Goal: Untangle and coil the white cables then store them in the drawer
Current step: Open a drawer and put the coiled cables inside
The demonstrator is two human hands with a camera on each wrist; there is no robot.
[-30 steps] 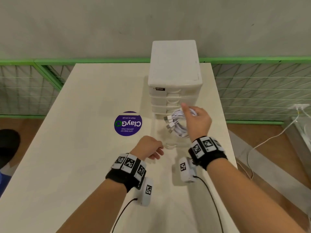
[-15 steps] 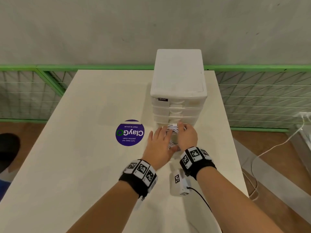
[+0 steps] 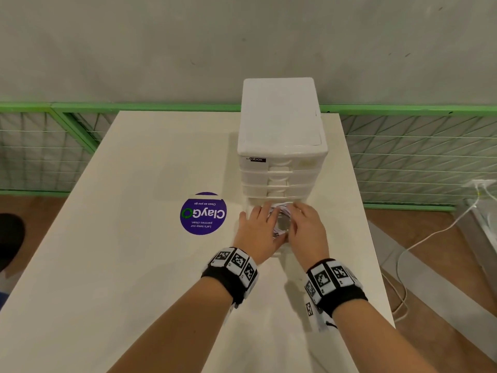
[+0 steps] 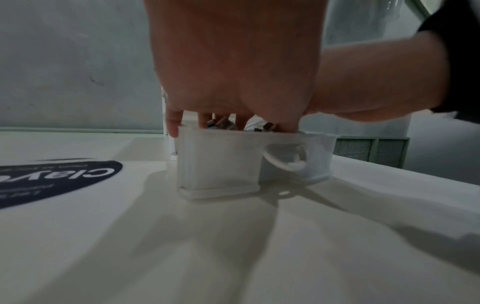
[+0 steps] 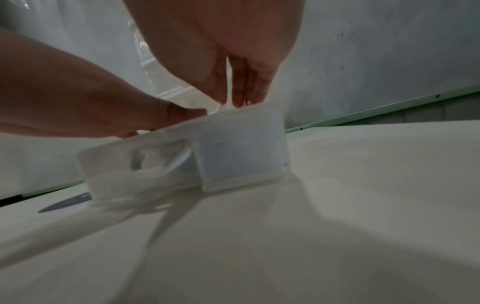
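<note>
The white coiled cables [image 3: 279, 211] lie inside the pulled-out bottom drawer [image 3: 278, 253] of the white drawer unit [image 3: 279, 146]. My left hand [image 3: 258, 230] lies over the coil's left side with straight fingers, and my right hand [image 3: 306, 230] covers its right side. In the left wrist view the fingers [image 4: 174, 123] reach down over the translucent drawer's [image 4: 221, 164] rim, where cable plugs [image 4: 223, 123] show. In the right wrist view my right hand [image 5: 221, 30] points its fingers [image 5: 246, 92] down into the drawer [image 5: 239, 148]. Most of the coil is hidden by the hands.
The drawer unit stands at the far right of the cream table [image 3: 134, 265]. A round purple sticker [image 3: 203, 214] is left of the drawer. A green wire fence [image 3: 403, 146] runs behind, and another white cable [image 3: 430, 238] trails on the floor at right.
My right hand lowered the coil from in front of the unit into the open drawer. My left hand moved forward from the table onto the coil beside it.
</note>
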